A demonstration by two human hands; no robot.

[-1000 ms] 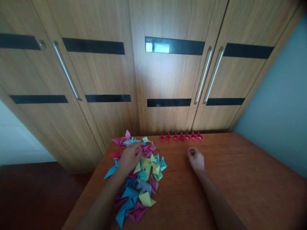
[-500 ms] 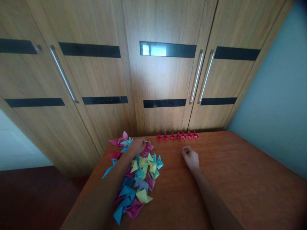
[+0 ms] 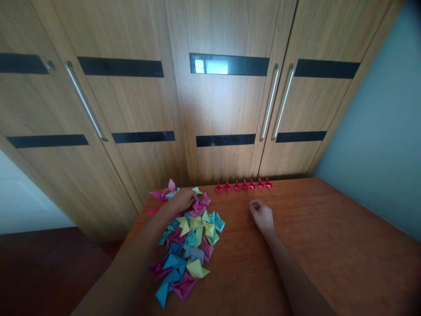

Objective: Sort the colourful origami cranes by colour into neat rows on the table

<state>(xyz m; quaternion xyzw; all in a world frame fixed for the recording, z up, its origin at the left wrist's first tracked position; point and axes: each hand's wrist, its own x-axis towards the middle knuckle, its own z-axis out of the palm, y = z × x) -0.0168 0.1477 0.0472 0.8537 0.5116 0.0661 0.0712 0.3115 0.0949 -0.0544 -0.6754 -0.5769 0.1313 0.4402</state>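
My left hand [image 3: 186, 199] reaches over the far part of a pile of folded paper pieces, its fingers bent down and pressed together beside the pink origami pieces [image 3: 198, 207]. A bit of blue shows at the fingertips, but what they grip is hidden. Just beyond it lies a pale green origami piece [image 3: 197, 190]. My right hand [image 3: 262, 217] rests on the table with its fingers curled in, nothing visible in it. Farther back, several red origami pieces [image 3: 245, 185] stand in a row along the table's far edge.
Blue [image 3: 175, 263], yellow [image 3: 196, 268] and magenta [image 3: 184, 286] origami pieces spread toward me on the left of the brown table [image 3: 312, 245]. Pink folded paper [image 3: 169, 188] lies at the far left corner. A wooden wardrobe [image 3: 223, 109] stands behind the table.
My left hand has drawn back slightly to the left and down, uncovering the pale green piece behind it. The right hand stays in place, and the red row is unchanged.
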